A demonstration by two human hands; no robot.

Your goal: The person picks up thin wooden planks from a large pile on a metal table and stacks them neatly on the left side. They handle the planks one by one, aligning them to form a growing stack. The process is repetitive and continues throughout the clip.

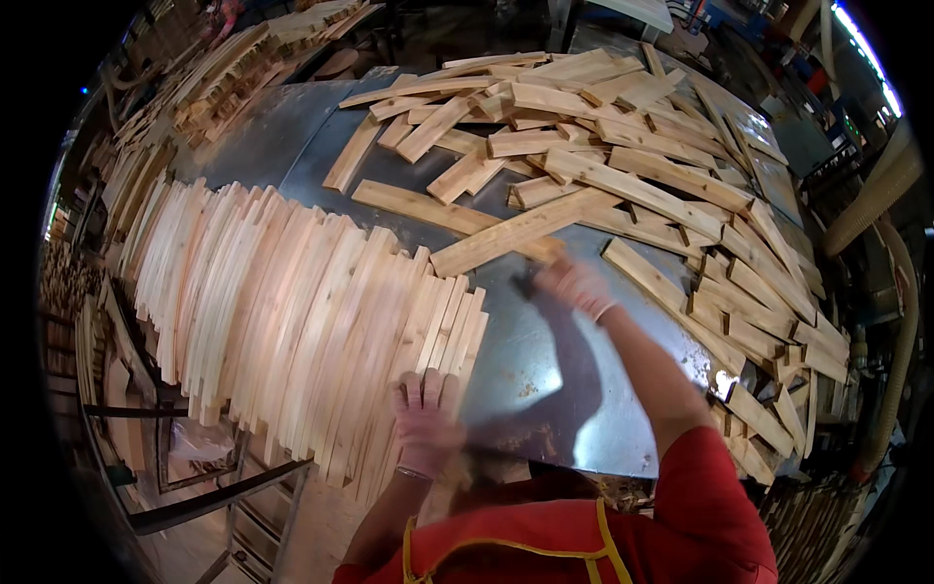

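My left hand (425,420), in a pale pink glove, lies with its fingers stretched out on the near right end of a row of light wooden strips (302,321). The strips stand packed side by side. My right hand (572,284), gloved too, is smeared by motion over the metal table. It is at the near end of a wooden board (413,206), and whether its fingers close on that end cannot be made out. Another board (520,232) lies slantwise across this one, its left end close to the row of strips.
A loose heap of wooden boards (671,195) covers the far and right parts of the metal table (516,389). More wood is stacked (233,83) at the far left. A dark metal frame (219,496) stands below the row. Thick hoses (880,185) hang at the right.
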